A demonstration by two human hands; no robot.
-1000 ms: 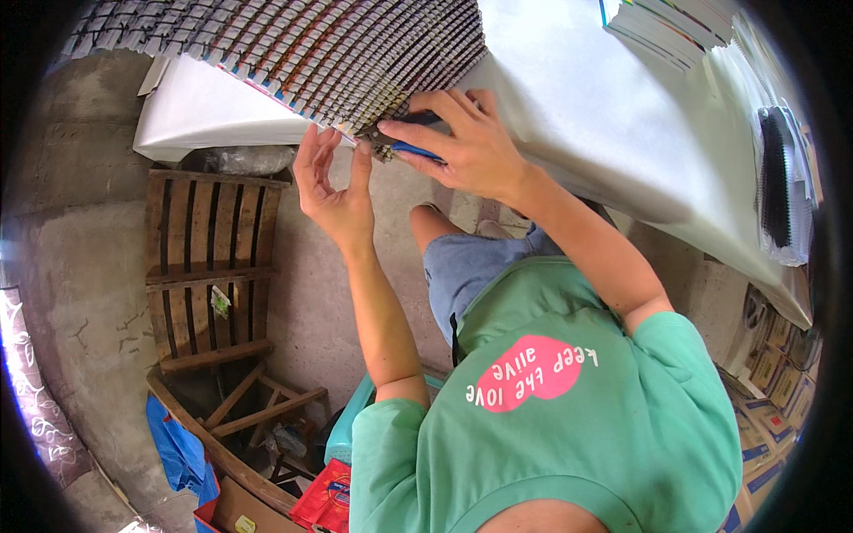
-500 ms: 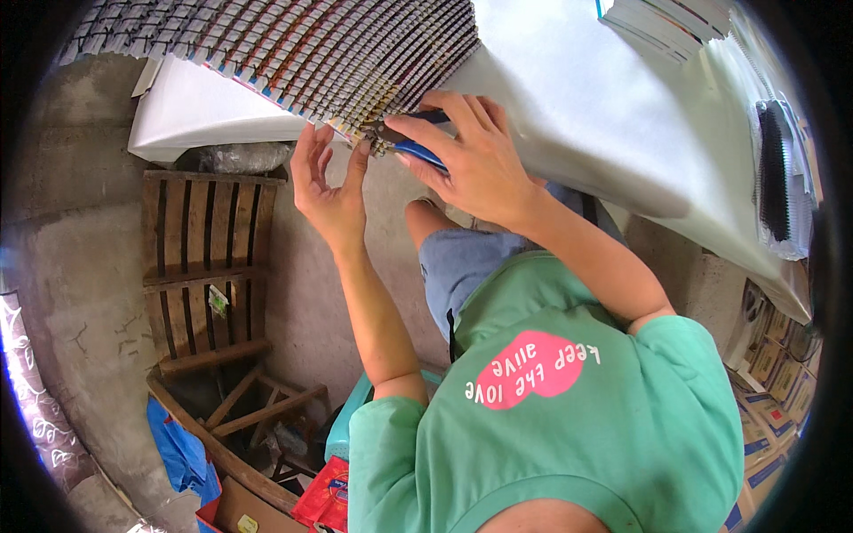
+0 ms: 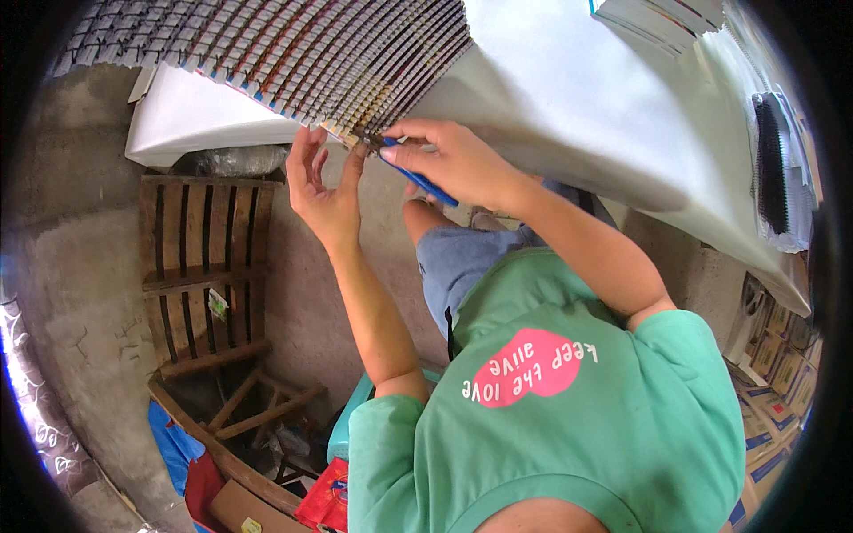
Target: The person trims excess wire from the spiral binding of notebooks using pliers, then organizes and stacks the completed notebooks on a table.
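A row of overlapping wire-bound booklets (image 3: pixel 293 67), their dark spines in close lines, covers the upper left and reaches the table's edge. My right hand (image 3: pixel 458 164) is closed round blue-handled pliers (image 3: pixel 428 186). The dark jaws of the pliers meet the wire binding at the nearest corner of the row. Beside the jaws, my left hand (image 3: pixel 329 200) holds the edge of the nearest booklet, its thumb near the plier tips and its fingers curled at the booklet's edge. What the jaws grip is too small to make out.
A white-covered table (image 3: pixel 569 115) extends to the right, with black binding combs (image 3: pixel 771 169) in plastic at its far right. A wooden slatted chair (image 3: pixel 209 231) stands at left. Below it are a red packet (image 3: pixel 327 497) and an open box (image 3: pixel 253 508). Cartons (image 3: pixel 777 391) are stacked at lower right.
My right hand has come slightly down and left, and the pliers have swung so their handles point lower right, looking closer together. My left hand stays at the booklet's edge.
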